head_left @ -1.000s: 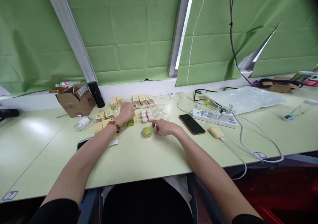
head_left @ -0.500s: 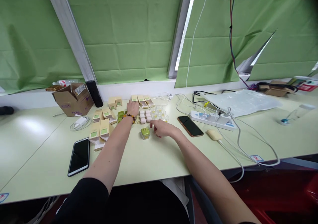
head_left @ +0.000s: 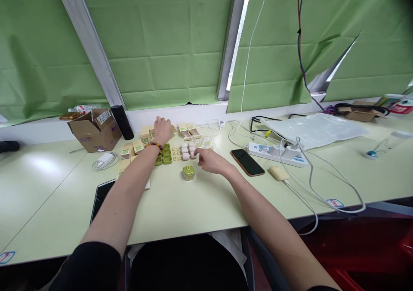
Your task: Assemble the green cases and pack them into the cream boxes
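My left hand reaches to the back of the table with curled fingers closed on a small beige carton, which pokes out at its right side. Green lids lie in front of that wrist, partly hidden by it. My right hand hovers with its forefinger bent and thumb apart, holding nothing visible, next to pink blocks. In front of it stands a small clear jar with a green lid. Tiny yellow pieces and clear containers lie around the blocks.
More cartons stand at the back, others at the left under my forearm. A tablet lies left; a phone, power strip and loose white cables lie right. A cardboard box and black cylinder stand back left.
My left hand has moved left and farther back, drawing the leftmost carton of the back row with it. The green lids show more. My right hand has shifted slightly toward the pink blocks.
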{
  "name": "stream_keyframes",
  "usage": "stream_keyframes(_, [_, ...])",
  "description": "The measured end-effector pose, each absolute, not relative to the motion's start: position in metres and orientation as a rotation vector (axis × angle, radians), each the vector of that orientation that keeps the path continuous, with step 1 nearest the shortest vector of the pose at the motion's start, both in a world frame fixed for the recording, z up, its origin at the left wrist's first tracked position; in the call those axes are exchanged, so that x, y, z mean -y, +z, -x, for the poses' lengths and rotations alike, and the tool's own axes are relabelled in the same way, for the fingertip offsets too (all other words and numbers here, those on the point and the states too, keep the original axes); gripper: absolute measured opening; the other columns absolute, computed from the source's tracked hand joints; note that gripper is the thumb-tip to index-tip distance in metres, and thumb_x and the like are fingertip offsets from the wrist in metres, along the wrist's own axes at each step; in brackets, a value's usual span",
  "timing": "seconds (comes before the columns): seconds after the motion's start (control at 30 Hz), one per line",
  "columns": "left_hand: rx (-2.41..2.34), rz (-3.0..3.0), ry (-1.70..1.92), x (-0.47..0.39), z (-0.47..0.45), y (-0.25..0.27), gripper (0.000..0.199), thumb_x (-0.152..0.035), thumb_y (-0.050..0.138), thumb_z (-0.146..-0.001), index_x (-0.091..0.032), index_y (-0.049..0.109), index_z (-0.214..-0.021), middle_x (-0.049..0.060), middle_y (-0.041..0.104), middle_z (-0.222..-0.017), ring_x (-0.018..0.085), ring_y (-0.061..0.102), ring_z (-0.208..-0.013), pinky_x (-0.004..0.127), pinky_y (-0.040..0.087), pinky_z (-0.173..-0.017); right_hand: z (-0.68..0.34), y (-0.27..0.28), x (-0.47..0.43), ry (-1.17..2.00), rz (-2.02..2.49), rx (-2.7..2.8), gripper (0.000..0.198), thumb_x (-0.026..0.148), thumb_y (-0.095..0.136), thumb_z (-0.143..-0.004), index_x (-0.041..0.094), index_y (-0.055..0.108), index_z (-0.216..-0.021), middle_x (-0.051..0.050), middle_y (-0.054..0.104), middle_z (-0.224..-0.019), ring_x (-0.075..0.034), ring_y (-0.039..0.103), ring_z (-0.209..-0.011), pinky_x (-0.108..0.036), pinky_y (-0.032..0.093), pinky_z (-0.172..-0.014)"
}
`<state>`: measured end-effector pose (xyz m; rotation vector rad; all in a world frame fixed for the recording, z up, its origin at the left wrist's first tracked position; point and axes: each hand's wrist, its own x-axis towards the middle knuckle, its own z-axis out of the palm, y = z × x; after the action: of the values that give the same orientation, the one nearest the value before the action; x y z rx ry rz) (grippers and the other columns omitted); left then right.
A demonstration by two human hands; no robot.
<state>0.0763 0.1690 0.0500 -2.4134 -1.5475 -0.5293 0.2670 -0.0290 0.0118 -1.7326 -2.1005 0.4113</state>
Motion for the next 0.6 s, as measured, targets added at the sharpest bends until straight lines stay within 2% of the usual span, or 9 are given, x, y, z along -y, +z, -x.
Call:
stream_keyframes(0.1, [1.432, 2.276, -0.812, -0.147, -0.049, 0.078, 0.028, -0.005, 0.043, -0.095, -0.012, 0.063, -0.114, 0.02, 0.064, -0.119, 0.035, 0.054, -0.121, 0.043, 0.049, -0.089, -0.265, 0.01, 0.025, 0.328, 1.593, 1.953, 0.032, 0.005, 0.059, -0.09, 0.02, 0.066, -0.117, -0.006, 0.074, -0.091, -0.02, 0.067, -0.084, -0.028, 0.044, -0.073])
stream_keyframes(0.2, [1.31, 2.221, -1.117, -0.107, -0.024, 0.084, 0.018, -0.013, 0.043, -0.101, -0.018, 0.059, -0.11, 0.017, 0.063, -0.124, 0.028, 0.066, -0.099, 0.036, 0.05, -0.073, -0.257, 0.005, 0.021, 0.44, 1.374, 1.764, 0.022, 0.012, 0.06, -0.093, 0.021, 0.066, -0.112, -0.002, 0.072, -0.085, -0.017, 0.068, -0.073, -0.029, 0.051, -0.072])
stream_keyframes(0.27, [1.154, 2.193, -1.269, -0.076, -0.011, 0.075, 0.012, -0.016, 0.045, -0.103, -0.018, 0.057, -0.106, 0.018, 0.063, -0.129, 0.028, 0.068, -0.105, 0.034, 0.049, -0.068, -0.25, 0.002, 0.019, 0.64, 1.171, 1.606, 0.015, 0.024, 0.065, -0.095, 0.022, 0.065, -0.11, -0.001, 0.071, -0.084, -0.017, 0.07, -0.07, -0.031, 0.056, -0.068])
stream_keyframes(0.3, [1.053, 2.179, -1.329, -0.061, -0.006, 0.067, 0.012, -0.016, 0.044, -0.103, -0.018, 0.056, -0.104, 0.019, 0.064, -0.129, 0.028, 0.068, -0.11, 0.032, 0.05, -0.068, -0.245, 0.001, 0.019, 0.753, 1.056, 1.529, 0.019, 0.032, 0.068, -0.095, 0.022, 0.065, -0.11, -0.002, 0.072, -0.086, -0.018, 0.072, -0.072, -0.033, 0.059, -0.068])
stream_keyframes(0.37, [0.88, 2.164, -1.372, -0.032, 0.002, 0.048, 0.013, -0.014, 0.043, -0.104, -0.018, 0.055, -0.1, 0.018, 0.068, -0.125, 0.026, 0.069, -0.112, 0.031, 0.051, -0.068, -0.236, 0.001, 0.02, 0.958, 0.834, 1.417, 0.034, 0.045, 0.074, -0.093, 0.022, 0.065, -0.117, -0.007, 0.076, -0.099, -0.022, 0.076, -0.085, -0.039, 0.064, -0.078])
stream_keyframes(0.43, [0.704, 2.171, -1.346, -0.01, 0.005, 0.028, 0.014, -0.01, 0.045, -0.103, -0.019, 0.054, -0.097, 0.015, 0.072, -0.114, 0.022, 0.073, -0.101, 0.028, 0.05, -0.064, -0.226, 0.002, 0.025, 1.088, 0.665, 1.375, 0.048, 0.053, 0.076, -0.092, 0.023, 0.063, -0.128, -0.011, 0.076, -0.117, -0.025, 0.077, -0.101, -0.046, 0.064, -0.093])
stream_keyframes(0.6, [0.482, 2.148, -1.108, 0.021, 0.005, 0.0, 0.013, -0.006, 0.055, -0.098, -0.018, 0.055, -0.095, 0.013, 0.076, -0.107, 0.018, 0.073, -0.081, 0.028, 0.048, -0.06, -0.206, 0.008, 0.042, 1.071, 0.54, 1.465, 0.059, 0.056, 0.074, -0.094, 0.028, 0.058, -0.144, -0.011, 0.07, -0.138, -0.027, 0.068, -0.127, -0.048, 0.055, -0.111])
